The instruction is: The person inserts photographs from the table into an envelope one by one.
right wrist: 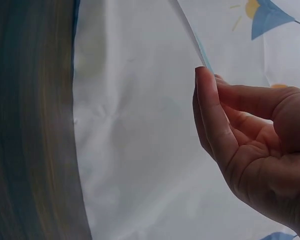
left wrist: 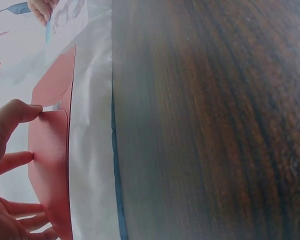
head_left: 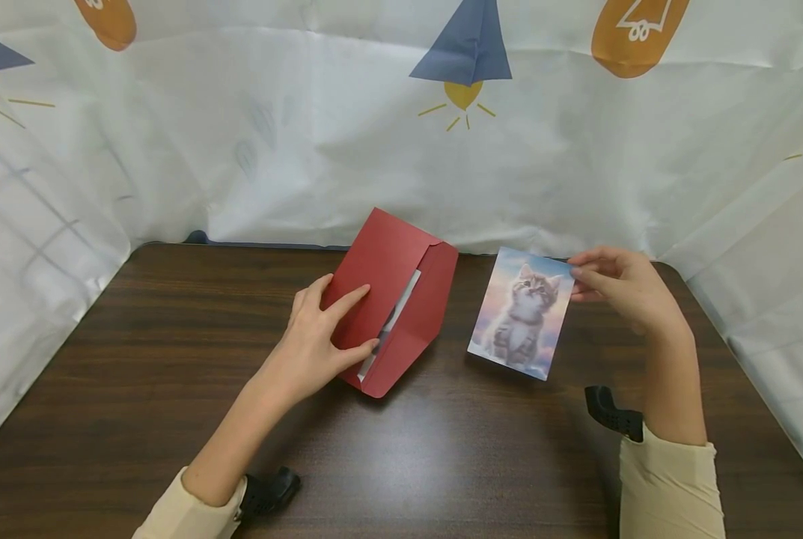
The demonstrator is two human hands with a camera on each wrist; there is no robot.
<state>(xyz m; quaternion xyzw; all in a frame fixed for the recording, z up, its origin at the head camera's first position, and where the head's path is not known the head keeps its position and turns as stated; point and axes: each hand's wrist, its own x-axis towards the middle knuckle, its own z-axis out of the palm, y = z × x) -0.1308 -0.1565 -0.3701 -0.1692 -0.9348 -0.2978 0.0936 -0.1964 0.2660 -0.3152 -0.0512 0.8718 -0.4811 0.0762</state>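
A red envelope (head_left: pixel 389 258) stands at a slant near the middle of the table, its flap (head_left: pixel 429 299) folded out to the right. Along its slit shows a strip of white paper (head_left: pixel 401 303). My left hand (head_left: pixel 313 333) holds the envelope from the left, thumb at the lower end of the slit and forefinger on the front; in the left wrist view other fingers lie at its edge. To the right, my right hand (head_left: pixel 623 281) pinches the upper right corner of a kitten picture card (head_left: pixel 525 318). In the right wrist view the card (right wrist: pixel 192 30) appears nearly edge-on.
The dark wooden table (head_left: pixel 401 464) ends at the back against a hanging white sheet (head_left: pixel 347 150) printed with lamps. Black wrist mounts (head_left: pixel 269 490) sit at both sleeves; the right sleeve (head_left: pixel 670 486) lies over the table's right side.
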